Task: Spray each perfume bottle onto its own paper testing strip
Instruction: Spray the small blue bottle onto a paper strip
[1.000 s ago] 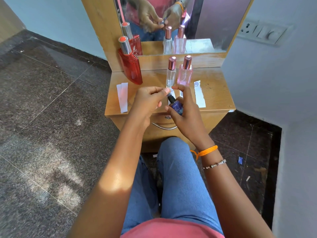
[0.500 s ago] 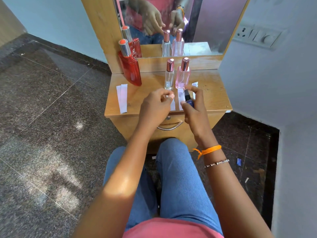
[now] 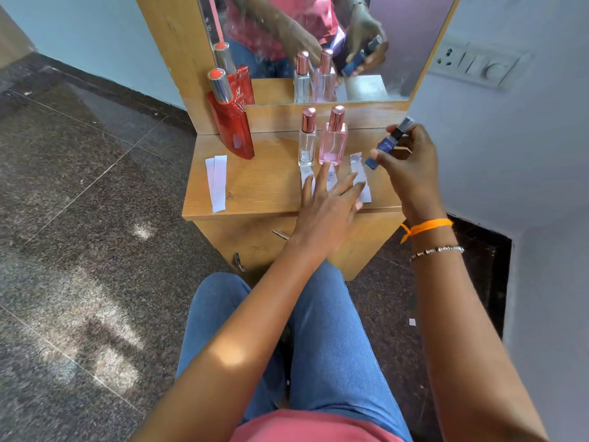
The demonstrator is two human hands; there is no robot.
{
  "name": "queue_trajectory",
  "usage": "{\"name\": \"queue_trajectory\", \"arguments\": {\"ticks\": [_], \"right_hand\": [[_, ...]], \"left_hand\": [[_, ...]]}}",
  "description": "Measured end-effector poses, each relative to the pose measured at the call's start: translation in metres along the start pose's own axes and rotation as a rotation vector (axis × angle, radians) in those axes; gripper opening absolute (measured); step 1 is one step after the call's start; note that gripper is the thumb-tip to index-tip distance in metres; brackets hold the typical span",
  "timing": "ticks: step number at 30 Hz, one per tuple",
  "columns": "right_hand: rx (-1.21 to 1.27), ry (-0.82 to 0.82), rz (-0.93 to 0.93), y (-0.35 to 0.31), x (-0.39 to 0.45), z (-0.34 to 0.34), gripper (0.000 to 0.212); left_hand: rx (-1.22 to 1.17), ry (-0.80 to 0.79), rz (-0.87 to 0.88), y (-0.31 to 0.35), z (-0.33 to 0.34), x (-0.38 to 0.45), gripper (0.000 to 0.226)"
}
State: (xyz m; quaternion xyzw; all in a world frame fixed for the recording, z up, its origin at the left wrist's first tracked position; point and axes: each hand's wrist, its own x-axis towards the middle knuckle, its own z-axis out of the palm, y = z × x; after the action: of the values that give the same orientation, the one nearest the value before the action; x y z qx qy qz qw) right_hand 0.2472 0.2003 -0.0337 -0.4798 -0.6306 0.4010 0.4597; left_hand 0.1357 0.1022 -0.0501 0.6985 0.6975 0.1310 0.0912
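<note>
My right hand point(image 3: 409, 167) holds a small blue perfume bottle point(image 3: 387, 144) tilted above the right side of the wooden table point(image 3: 261, 189), over the rightmost paper strip point(image 3: 361, 178). My left hand point(image 3: 328, 202) lies flat with fingers spread on the strips in front of the clear bottle point(image 3: 307, 138) and the pink bottle point(image 3: 333, 137); both stand upright with rose-gold caps. A tall red bottle point(image 3: 231, 118) leans at the back left. Two white strips point(image 3: 216, 183) lie side by side at the table's left.
A mirror point(image 3: 318, 43) rises behind the table and reflects the bottles and hands. A wall with a switch panel point(image 3: 475, 63) stands close on the right. Dark stone floor surrounds the table; my knees in jeans are just below its front edge.
My right hand lifted the blue bottle up and to the right. My left hand let go near the bottle's top, opened and came down flat on the strips.
</note>
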Motion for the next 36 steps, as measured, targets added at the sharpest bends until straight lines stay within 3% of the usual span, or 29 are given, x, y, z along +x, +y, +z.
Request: {"name": "queue_trajectory", "arguments": {"ticks": [15,36], "right_hand": [[-0.089,-0.176,-0.125,0.014,0.023,0.021,0.045],[-0.091,-0.203,-0.134,0.015,0.021,0.021,0.05]], "left_hand": [[0.006,0.035,-0.066,0.01,0.006,-0.011,0.045],[-0.002,0.089,-0.101,0.014,0.013,-0.013,0.049]]}}
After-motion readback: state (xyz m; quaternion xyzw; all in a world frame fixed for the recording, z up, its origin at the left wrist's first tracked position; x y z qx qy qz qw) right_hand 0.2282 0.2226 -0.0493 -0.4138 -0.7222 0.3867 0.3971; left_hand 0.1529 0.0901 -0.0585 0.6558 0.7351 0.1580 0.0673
